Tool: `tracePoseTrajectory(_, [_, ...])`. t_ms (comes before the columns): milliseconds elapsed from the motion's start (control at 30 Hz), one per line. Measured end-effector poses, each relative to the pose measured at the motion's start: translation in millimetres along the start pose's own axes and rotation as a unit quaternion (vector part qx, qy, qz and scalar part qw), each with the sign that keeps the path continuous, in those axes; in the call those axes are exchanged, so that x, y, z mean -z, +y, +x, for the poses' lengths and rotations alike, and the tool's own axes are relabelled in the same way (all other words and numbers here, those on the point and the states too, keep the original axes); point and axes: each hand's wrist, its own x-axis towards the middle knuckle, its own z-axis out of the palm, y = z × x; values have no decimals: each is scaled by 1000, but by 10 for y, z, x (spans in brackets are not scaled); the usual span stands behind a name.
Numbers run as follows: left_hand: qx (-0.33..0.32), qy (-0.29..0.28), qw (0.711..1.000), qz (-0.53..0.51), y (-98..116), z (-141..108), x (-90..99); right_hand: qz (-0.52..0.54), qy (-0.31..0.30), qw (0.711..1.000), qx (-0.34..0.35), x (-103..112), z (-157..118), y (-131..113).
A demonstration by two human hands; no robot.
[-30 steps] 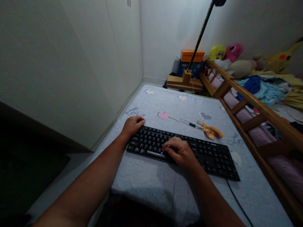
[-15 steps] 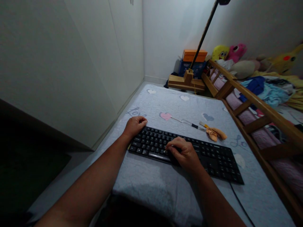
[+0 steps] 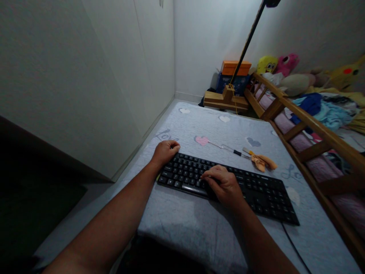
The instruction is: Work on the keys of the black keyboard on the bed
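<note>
A black keyboard (image 3: 256, 194) lies at a slant on a table with a pale blue patterned cover (image 3: 176, 217). My left hand (image 3: 166, 152) is closed at the keyboard's upper left corner, touching its edge; whether anything is between the fingers is hidden. Over the middle keys, my right hand (image 3: 221, 182) is closed in a pinch on a small whitish thing, too small to name. Behind the keyboard lie a thin metal tool with a black grip (image 3: 237, 152), a brush-like tool with a yellow part (image 3: 246, 150) and an orange cloth (image 3: 261, 161).
A wooden bed rail (image 3: 310, 125) runs along the right, with plush toys and clothes beyond it. At the back stand a wooden stand base (image 3: 225, 99) with a black pole and an orange box (image 3: 236, 68). A pale cabinet (image 3: 114, 76) borders the left; a cable (image 3: 295, 247) trails front right.
The view has shifted slightly, so the keyboard and tools appear a little further right. Both hands keep nearly the same places on the keyboard.
</note>
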Motion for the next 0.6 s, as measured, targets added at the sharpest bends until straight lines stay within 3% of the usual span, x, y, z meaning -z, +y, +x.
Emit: tracePoseTrajectory(600, [4, 2, 1000, 21, 3, 5, -3, -17, -13, 1000, 2, -71, 16, -10])
